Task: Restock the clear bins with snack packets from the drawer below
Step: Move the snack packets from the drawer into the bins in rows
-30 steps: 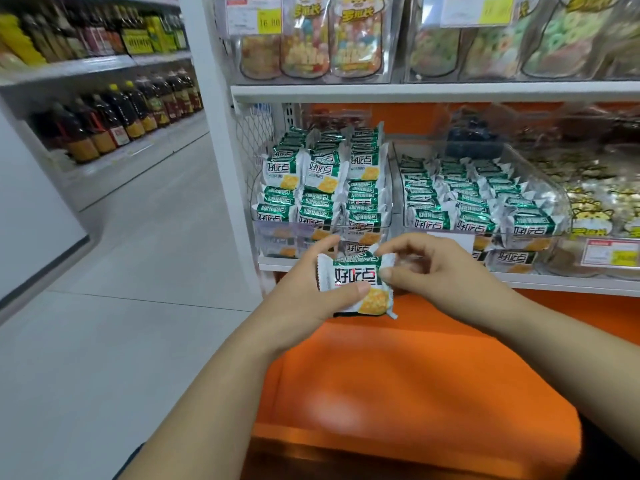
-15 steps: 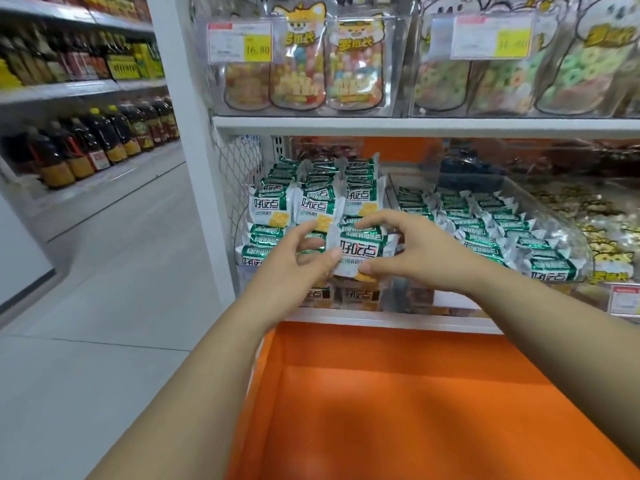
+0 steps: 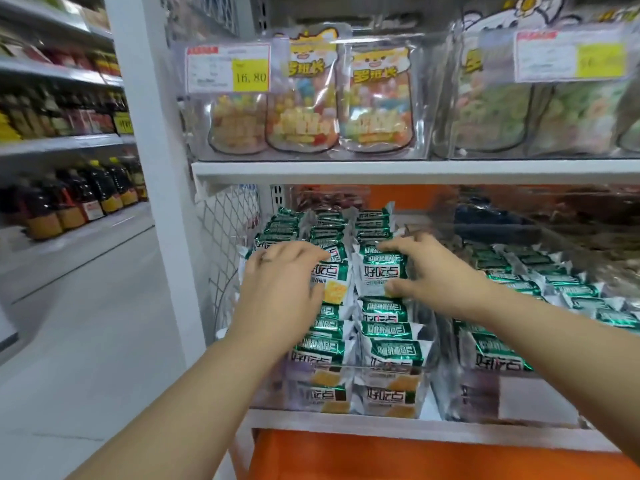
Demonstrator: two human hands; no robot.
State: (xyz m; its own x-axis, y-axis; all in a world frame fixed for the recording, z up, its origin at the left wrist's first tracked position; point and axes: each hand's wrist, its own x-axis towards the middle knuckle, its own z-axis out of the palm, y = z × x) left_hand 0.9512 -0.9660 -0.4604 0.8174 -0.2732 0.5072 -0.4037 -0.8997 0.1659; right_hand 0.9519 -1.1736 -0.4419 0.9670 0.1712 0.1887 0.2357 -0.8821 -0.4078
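Snack packet (image 3: 379, 275) now up in clear bin (image 3: 429, 355), within right hand (image 3: 440, 275).

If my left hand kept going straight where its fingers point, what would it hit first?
Likely the upright snack packet at the fingertips of your left hand; depth is unclear.

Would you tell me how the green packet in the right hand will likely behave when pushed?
The green packet probably flexes and crinkles, its glossy wrapper looking thin. Likely light: the right hand pinches it between fingers and thumb. It may slip against shiny neighbouring packets.
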